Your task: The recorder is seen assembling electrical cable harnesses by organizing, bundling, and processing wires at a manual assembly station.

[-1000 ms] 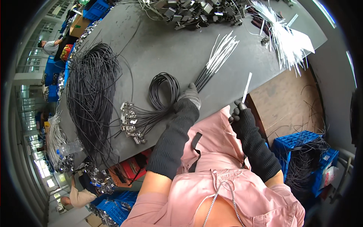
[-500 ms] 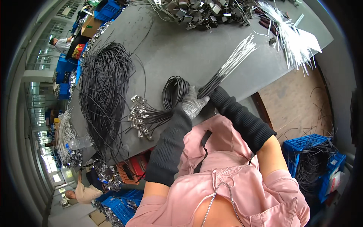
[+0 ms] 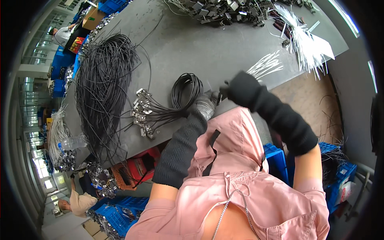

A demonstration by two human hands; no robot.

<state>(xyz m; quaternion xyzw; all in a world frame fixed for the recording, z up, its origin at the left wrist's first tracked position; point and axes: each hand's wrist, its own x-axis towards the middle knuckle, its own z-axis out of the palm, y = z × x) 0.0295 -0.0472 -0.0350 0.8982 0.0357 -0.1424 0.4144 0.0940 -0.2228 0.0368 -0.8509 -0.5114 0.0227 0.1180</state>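
My left hand [image 3: 205,105], in a grey glove, is closed around a bundle of black cables [image 3: 188,90] at the table's near edge. Part of that bundle rises in a loop beyond the hand. To the left its ends fan out into metal connectors [image 3: 141,110]; white tips [image 3: 266,66] show at the far right, past my right sleeve. My right hand [image 3: 224,91] is close beside the left, at the bundle. Motion blur and the dark sleeve hide its fingers, so I cannot make out its grip.
A large heap of loose black cables [image 3: 106,88] lies on the left of the grey table [image 3: 180,44]. Metal parts [image 3: 224,12] are piled at the back, near a white bundle of strips [image 3: 302,40]. A plastic bottle [image 3: 74,142] lies at the left edge. Blue crates [image 3: 276,158] stand below.
My right forearm has lifted and its elbow has swung outward to the right, with the sleeve now covering the bundle's middle. My left hand keeps its hold. The whole view has shifted slightly.
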